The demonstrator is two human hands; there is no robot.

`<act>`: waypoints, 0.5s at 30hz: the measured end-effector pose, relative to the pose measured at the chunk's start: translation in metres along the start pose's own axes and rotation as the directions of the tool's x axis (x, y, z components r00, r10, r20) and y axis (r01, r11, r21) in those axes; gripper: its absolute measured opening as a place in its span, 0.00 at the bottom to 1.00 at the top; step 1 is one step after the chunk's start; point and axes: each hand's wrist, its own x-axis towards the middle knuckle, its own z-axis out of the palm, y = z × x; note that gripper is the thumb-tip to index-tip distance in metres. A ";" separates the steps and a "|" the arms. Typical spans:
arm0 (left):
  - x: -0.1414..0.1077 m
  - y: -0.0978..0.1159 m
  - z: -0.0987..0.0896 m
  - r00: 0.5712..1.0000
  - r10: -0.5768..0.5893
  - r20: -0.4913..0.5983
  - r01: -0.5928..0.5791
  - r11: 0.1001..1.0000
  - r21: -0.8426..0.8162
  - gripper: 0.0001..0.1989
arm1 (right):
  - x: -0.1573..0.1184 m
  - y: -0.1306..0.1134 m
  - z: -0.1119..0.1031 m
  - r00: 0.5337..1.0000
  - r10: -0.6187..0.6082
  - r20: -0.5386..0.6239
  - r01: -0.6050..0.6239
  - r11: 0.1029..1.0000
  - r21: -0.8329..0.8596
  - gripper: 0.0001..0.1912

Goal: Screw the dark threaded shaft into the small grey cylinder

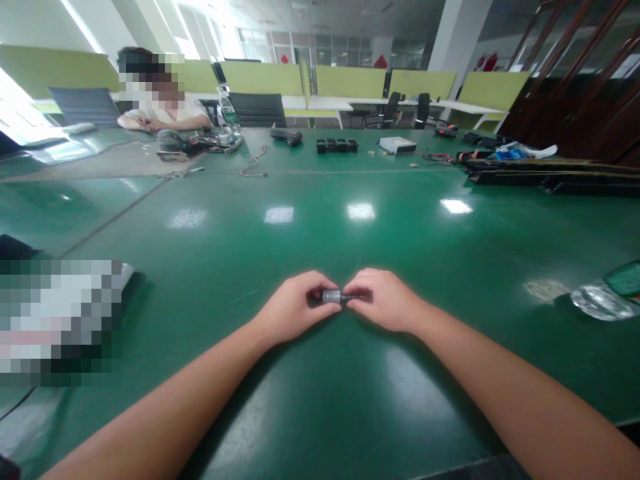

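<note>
Near the middle of the green table (320,243), my two hands meet at a small grey-and-black cylindrical object lying sideways. My left hand (293,303) is closed around the thicker grey body of this cylinder (331,297), thumb below and fingers above. From the right, my right hand (384,300) pinches its narrower dark end between thumb and fingers. The fingers cover both ends of the object, and its exact kind is too small to make out.
A clear plastic bottle (605,301) lies at the right. A blurred-out box-like item (55,313) is at the left. Along the far side are a black holder (337,145), a white box (397,145) and dark strips (550,177). Another person (165,110) sits across the table.
</note>
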 end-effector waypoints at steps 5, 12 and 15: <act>0.001 0.000 0.000 1.000 0.001 0.005 -0.001 1.000 0.005 0.12 | 0.000 -0.001 -0.001 1.000 0.001 0.005 -0.001 1.000 -0.002 0.06; 0.000 -0.001 -0.001 1.000 0.003 0.006 -0.003 1.000 0.004 0.12 | -0.001 0.000 -0.003 1.000 0.014 0.010 -0.014 1.000 -0.002 0.05; -0.001 -0.001 -0.001 1.000 0.006 0.004 -0.006 1.000 0.008 0.12 | -0.001 0.000 -0.003 1.000 0.015 0.012 -0.015 1.000 0.001 0.05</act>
